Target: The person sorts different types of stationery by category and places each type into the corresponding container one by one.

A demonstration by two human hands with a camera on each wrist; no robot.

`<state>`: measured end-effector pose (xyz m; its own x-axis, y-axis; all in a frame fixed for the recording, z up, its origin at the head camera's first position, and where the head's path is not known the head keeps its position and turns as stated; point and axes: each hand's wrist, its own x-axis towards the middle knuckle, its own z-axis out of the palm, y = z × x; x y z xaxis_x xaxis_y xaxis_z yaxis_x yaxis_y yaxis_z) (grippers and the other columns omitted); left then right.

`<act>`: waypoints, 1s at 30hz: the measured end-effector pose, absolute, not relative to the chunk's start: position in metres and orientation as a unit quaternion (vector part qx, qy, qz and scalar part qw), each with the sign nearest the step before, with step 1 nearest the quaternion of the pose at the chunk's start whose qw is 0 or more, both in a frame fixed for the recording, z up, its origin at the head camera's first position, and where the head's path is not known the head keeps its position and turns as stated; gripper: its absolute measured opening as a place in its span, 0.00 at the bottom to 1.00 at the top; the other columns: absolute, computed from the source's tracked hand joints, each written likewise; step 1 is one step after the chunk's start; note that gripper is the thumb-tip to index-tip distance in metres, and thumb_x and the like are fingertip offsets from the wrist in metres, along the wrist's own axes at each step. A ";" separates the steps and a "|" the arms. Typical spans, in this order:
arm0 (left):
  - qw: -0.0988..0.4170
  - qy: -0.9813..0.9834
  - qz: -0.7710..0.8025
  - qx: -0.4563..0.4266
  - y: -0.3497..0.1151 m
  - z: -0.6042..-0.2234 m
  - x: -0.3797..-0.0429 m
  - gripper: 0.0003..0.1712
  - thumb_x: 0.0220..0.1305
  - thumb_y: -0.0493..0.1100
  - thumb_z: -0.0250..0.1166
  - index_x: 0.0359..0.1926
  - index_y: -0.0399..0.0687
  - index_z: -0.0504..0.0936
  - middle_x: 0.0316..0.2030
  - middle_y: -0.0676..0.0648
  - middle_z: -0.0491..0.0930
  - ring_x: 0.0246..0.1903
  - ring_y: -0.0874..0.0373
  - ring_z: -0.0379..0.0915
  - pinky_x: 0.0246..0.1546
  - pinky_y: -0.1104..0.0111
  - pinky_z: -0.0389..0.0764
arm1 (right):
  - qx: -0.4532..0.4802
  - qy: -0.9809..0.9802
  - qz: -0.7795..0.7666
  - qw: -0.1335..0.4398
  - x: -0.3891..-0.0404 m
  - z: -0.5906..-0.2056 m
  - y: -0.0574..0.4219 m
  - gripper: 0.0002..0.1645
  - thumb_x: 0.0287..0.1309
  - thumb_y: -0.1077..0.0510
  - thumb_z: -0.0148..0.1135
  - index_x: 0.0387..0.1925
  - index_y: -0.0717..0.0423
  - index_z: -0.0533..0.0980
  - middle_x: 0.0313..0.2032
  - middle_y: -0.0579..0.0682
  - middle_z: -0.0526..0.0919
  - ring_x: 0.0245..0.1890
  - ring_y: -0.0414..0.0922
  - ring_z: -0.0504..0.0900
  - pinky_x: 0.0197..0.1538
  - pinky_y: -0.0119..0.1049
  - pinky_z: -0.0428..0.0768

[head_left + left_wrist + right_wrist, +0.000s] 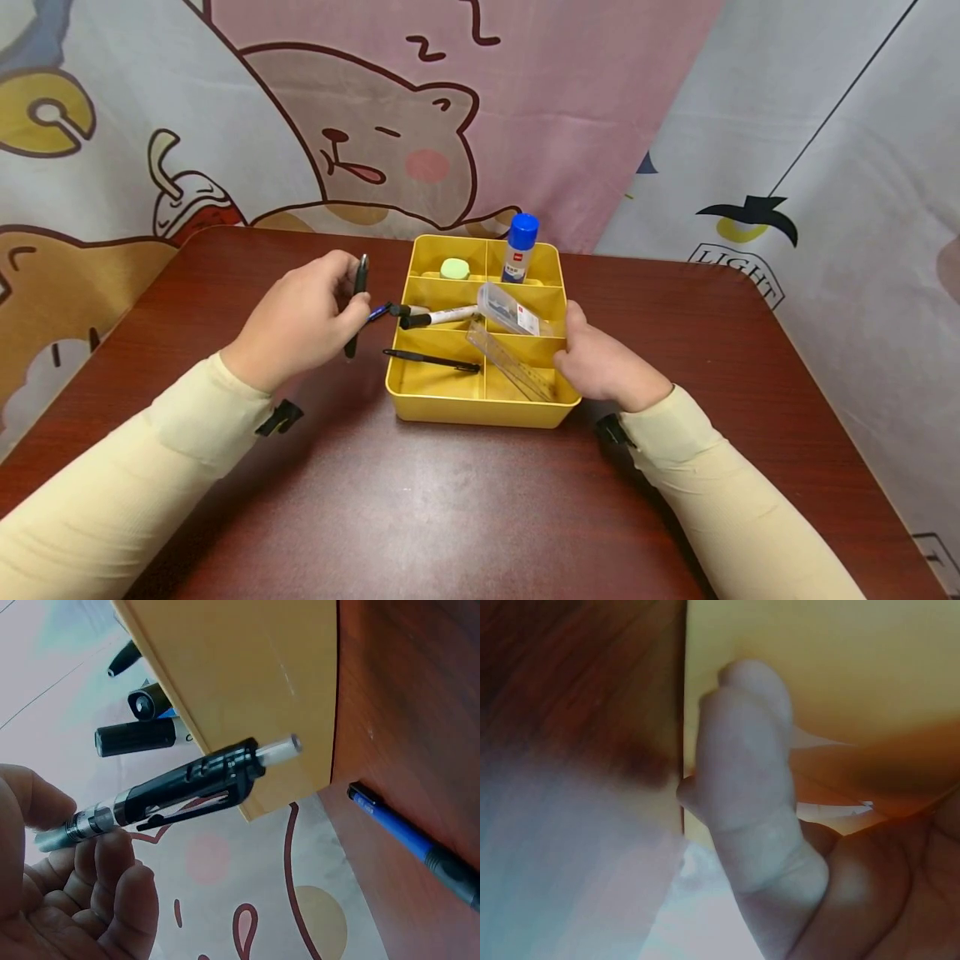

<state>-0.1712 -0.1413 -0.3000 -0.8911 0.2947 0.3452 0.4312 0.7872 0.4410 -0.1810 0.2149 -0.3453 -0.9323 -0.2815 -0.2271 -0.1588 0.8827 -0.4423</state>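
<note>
My left hand (300,321) pinches a black click pen (187,780) between thumb and fingers, to the left of a yellow divided organizer box (480,412). The pen stands nearly upright in the head view. My right hand (611,358) grips the right wall of the box; in the right wrist view its fingers (742,765) lie against the outside. A blue pen (405,832) lies on the table beyond my left fingers. Another black pen (431,359) rests in the front left compartment, its end over the rim. A white marker with a black cap (450,315) sticks out over the left rim.
A clear ruler (513,367) leans in the front right compartment, with a clear plastic case (504,307) behind it. A blue-capped glue stick (519,250) stands at the back right. A pale green block (454,268) sits back left. A printed cloth (570,108) hangs behind the table.
</note>
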 end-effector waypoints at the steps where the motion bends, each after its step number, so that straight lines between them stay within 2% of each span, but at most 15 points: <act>1: 0.132 -0.935 -0.263 -0.196 -0.141 -0.300 -0.171 0.06 0.60 0.44 0.57 0.34 0.50 0.68 0.23 0.52 0.74 0.19 0.59 0.66 0.19 0.62 0.70 | -0.114 0.960 -0.213 0.144 -0.181 -0.345 0.215 0.40 0.57 0.59 0.47 0.65 0.61 0.40 0.44 0.65 0.75 0.36 0.49 0.76 0.47 0.49 0.74; 30: 0.137 -0.927 -0.278 -0.213 -0.134 -0.316 -0.170 0.06 0.59 0.45 0.58 0.31 0.54 0.68 0.21 0.55 0.72 0.18 0.62 0.64 0.17 0.63 0.68 | -0.116 0.958 -0.222 0.138 -0.181 -0.345 0.215 0.41 0.56 0.60 0.48 0.65 0.62 0.40 0.44 0.65 0.75 0.35 0.49 0.76 0.47 0.50 0.74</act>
<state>-0.1699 -0.1341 -0.3158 -0.8717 0.3185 0.3724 0.4708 0.7550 0.4564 -0.1805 0.2146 -0.3454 -0.9348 -0.2840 -0.2135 -0.1614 0.8748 -0.4568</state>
